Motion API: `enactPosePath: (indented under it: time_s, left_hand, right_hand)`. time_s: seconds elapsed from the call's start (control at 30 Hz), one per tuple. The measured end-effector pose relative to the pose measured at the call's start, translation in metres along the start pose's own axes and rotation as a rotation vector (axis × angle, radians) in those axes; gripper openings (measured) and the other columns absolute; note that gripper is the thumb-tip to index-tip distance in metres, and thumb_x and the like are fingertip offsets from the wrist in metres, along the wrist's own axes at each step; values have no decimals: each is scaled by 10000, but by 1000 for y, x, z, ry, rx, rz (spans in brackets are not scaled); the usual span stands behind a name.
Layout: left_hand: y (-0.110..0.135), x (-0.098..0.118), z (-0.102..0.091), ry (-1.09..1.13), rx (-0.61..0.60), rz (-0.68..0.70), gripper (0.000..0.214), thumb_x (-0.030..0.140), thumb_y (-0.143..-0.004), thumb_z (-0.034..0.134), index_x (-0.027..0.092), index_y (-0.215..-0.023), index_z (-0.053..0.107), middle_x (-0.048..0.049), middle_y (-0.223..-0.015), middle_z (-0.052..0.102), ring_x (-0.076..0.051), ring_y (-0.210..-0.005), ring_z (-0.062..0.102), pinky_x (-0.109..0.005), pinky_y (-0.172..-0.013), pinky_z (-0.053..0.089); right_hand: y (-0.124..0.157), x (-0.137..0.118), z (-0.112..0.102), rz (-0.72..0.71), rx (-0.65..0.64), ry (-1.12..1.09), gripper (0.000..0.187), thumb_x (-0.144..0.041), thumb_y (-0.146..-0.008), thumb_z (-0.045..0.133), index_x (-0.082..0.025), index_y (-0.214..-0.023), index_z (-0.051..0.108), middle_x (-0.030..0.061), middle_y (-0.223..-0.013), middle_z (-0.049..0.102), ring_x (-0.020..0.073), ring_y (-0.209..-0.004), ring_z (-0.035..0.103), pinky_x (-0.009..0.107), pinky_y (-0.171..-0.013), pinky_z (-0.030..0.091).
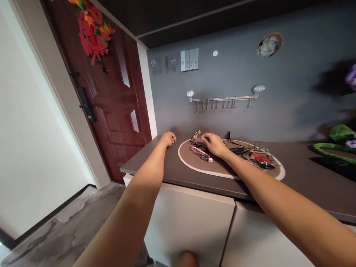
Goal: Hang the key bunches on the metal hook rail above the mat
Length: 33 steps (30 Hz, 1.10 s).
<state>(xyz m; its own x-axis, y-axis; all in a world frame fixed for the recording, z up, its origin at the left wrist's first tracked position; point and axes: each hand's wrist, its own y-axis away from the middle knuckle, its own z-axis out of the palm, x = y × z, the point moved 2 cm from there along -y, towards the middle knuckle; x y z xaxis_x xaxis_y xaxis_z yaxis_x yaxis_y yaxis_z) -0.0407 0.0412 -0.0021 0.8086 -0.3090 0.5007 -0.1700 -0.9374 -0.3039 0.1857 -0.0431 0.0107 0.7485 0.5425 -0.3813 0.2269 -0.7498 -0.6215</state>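
My left hand (167, 139) is at the left part of the counter, just off the mat, its fingers closed. A small shiny metal piece (174, 142) shows at those fingertips, too small to name. Over the far side of the oval mat (194, 168), my right hand (213, 144) has its fingers pinched together; whatever is between them is hidden. Near it lie a pink strap (198, 150) with a keyring and a small pink ball, and a brownish-gold object (196, 135). Several keys and a red item (260, 157) lie heaped on the mat's right side.
A clear rail with several hooks (222, 99) is fixed to the grey wall, below a switch panel (189, 59). A plant with green leaves (342, 132) stands at the right. To the left is a dark red door (111, 111). White cabinet fronts (189, 215) are below the counter.
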Motion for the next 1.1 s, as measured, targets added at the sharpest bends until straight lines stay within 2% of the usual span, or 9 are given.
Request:
enactPosePath:
  time_s: [0.13,0.3,0.47,0.63,0.73,0.87,1.0,1.1]
  left_hand:
    - [1,2,-2,14,0,7,207,-46,-566,519,138,-586,612,16,-508,558,-84,-517,482,-208,-615,395]
    - [2,9,-5,44,20,36,176,-31,-570,552,135,-573,608,13,-506,553,-91,-537,489,-220,-635,390]
    - [5,21,-12,108,110,119,149,5,-624,553,138,-614,619,-7,-567,579,-104,-572,512,-235,-649,396]
    - [8,39,-17,351,179,150,126,40,-673,541,135,-683,622,-12,-644,610,-98,-604,531,-234,-655,415]
    - [11,51,-16,592,129,160,104,58,-707,530,121,-731,609,-6,-639,600,-79,-563,526,-235,-632,433]
    - [19,67,-12,838,21,224,93,72,-707,570,107,-791,592,-10,-680,606,-77,-606,561,-253,-677,456]
    - [28,79,-5,930,-82,264,120,91,-692,611,98,-810,586,-9,-682,613,-77,-599,568,-273,-696,466]
    - [30,84,-1,959,-143,274,140,110,-682,633,93,-811,582,-4,-663,616,-78,-597,575,-265,-688,471]
  right_hand:
    - [0,0,0,12,-9,17,132,-182,-774,444,-176,-710,559,50,-729,613,146,-666,515,252,-664,351]
    - [-1,-1,0,5,-15,19,141,-190,-775,446,-176,-705,568,46,-704,611,149,-669,524,252,-670,357]
    - [0,-2,-1,-12,-14,4,138,-200,-776,456,-181,-705,573,46,-708,613,153,-684,528,248,-668,359]
    - [1,-7,-3,15,-23,-8,131,-175,-770,459,-177,-705,573,55,-739,619,158,-709,535,258,-696,362]
    - [2,-10,-4,-5,-8,-56,119,-174,-767,464,-178,-717,572,51,-747,621,155,-730,537,266,-723,369]
    - [2,-12,-4,3,36,-181,122,-235,-779,474,-191,-826,578,44,-828,630,147,-760,549,275,-738,386]
    - [3,-14,-3,45,62,-329,181,-298,-783,479,-191,-911,551,43,-895,612,132,-770,552,265,-728,407]
    - [3,-16,-3,37,46,-397,188,-330,-781,475,-189,-891,534,25,-845,594,119,-732,532,251,-692,412]
